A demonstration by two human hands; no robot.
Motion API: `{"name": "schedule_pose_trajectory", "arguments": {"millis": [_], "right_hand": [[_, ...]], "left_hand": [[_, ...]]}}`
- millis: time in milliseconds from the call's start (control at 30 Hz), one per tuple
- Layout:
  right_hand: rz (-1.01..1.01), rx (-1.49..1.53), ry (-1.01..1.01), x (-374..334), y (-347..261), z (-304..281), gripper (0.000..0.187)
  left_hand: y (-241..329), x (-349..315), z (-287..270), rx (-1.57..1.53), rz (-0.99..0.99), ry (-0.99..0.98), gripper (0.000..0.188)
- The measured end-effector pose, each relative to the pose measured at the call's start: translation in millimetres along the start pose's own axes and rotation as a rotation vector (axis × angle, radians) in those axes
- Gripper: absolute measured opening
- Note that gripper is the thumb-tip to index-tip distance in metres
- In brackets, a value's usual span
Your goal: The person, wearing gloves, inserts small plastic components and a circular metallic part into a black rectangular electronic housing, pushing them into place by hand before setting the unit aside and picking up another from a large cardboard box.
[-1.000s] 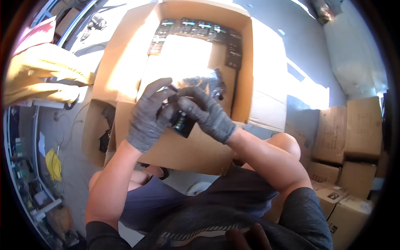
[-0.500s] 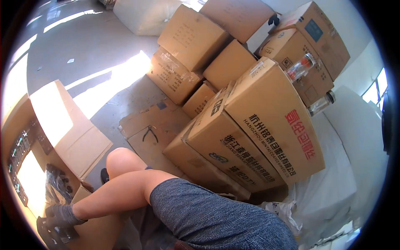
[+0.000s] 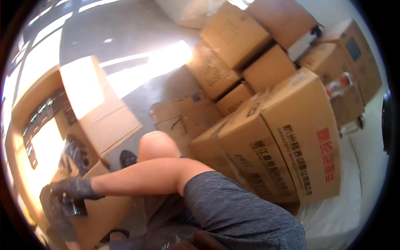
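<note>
Grey gloves cover both hands at the lower left. My right hand (image 3: 75, 187), at the end of the bare forearm, closes on a small glossy black part (image 3: 75, 207). Just below and left of it, my left hand (image 3: 59, 218) is closed against the same part; its fingers are partly hidden and blurred. Beyond the hands stands an open cardboard box (image 3: 37, 85) with rows of small dark parts (image 3: 41, 112) along its inside. A clear plastic bag of black parts (image 3: 76, 155) lies by my right hand. A brown cardboard panel (image 3: 106, 208) is below my right forearm.
The box's wide flap (image 3: 110, 129) sticks out, partly sunlit. My bare knee (image 3: 157, 146) rises beside the forearm, near a black shoe (image 3: 128, 158). Stacked cartons (image 3: 237, 37) fill the right side. Pliers (image 3: 179, 123) lie on flattened cardboard (image 3: 200, 110). Clear jars (image 3: 352, 126) stand near the cartons.
My view has swung, so the boxes, floor and knee sit farther right in the picture. Both hands remain together at the lower left with the black part, and more of the left wrist shows.
</note>
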State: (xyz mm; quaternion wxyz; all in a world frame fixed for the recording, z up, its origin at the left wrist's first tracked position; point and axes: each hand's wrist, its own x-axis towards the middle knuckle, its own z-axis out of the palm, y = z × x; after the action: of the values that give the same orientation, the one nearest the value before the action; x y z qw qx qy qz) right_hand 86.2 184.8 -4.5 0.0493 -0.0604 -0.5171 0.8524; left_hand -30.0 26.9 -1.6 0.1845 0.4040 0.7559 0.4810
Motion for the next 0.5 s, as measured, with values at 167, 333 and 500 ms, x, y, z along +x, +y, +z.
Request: {"name": "schedule_pose_trajectory", "arguments": {"millis": [167, 333, 500], "right_hand": [[0.136, -0.047, -0.071, -14, 16, -61, 0.025], [0.395, 0.119, 0.004, 2, 15, -29, 0.043], [0.251, 0.234, -0.126, 5, 26, -32, 0.042]], "left_hand": [[11, 26, 40, 0.134, 0.379, 0.095, 0.015], [21, 3, 14, 0.272, 0.285, 0.127, 0.021], [11, 4, 6, 0.278, 0.292, 0.148, 0.02]]}}
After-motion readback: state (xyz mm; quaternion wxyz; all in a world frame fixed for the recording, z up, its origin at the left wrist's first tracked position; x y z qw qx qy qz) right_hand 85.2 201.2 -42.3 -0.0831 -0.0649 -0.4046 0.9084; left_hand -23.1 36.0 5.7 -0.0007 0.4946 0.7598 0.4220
